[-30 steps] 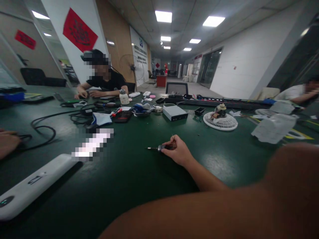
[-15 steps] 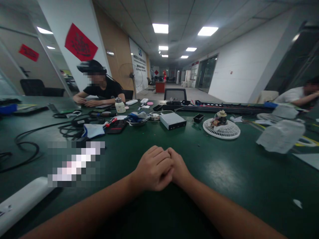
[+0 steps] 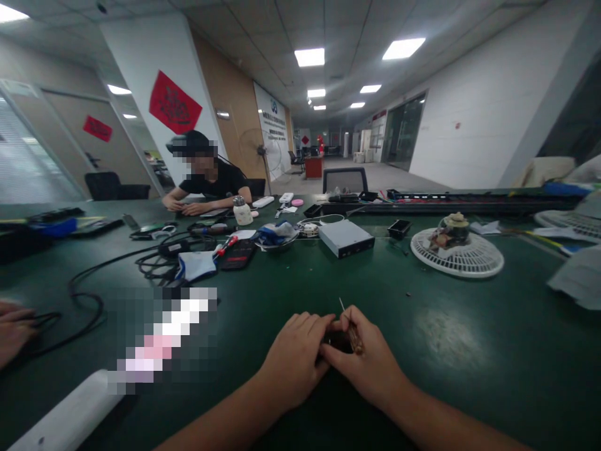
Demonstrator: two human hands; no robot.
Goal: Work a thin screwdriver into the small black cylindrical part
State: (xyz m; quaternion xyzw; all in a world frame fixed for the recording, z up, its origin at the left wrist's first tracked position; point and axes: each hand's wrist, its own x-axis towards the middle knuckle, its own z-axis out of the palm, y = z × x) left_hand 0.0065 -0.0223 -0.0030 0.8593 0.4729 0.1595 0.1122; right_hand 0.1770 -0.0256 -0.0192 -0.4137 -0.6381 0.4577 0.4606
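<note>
Low in the middle of the view, my two hands meet over the dark green table (image 3: 263, 282). My right hand (image 3: 369, 354) is closed on a small copper-brown object (image 3: 354, 340), from which a thin pale pin or wire sticks up. My left hand (image 3: 300, 354) has its fingers curled together against the fingers of my right hand; whatever lies inside them is hidden. Beyond the hands stands a grey box-shaped drive (image 3: 345, 237) with a black front. A white round fan grille (image 3: 457, 250) with a motor part on it is to its right.
A white bar-shaped device (image 3: 70, 410) lies at lower left. Behind it are black cables (image 3: 98, 307), a blue-white cloth (image 3: 197, 265), a red screwdriver (image 3: 226, 245) and a black phone-like slab (image 3: 238, 254). Another person's hand (image 3: 14, 329) shows at the left edge; a person (image 3: 211, 181) sits across.
My hands, clasped before, have loosened, and a copper-brown object now shows in my right hand. The view has turned right to left, so things appear further right. Another person's hand has appeared at left.
</note>
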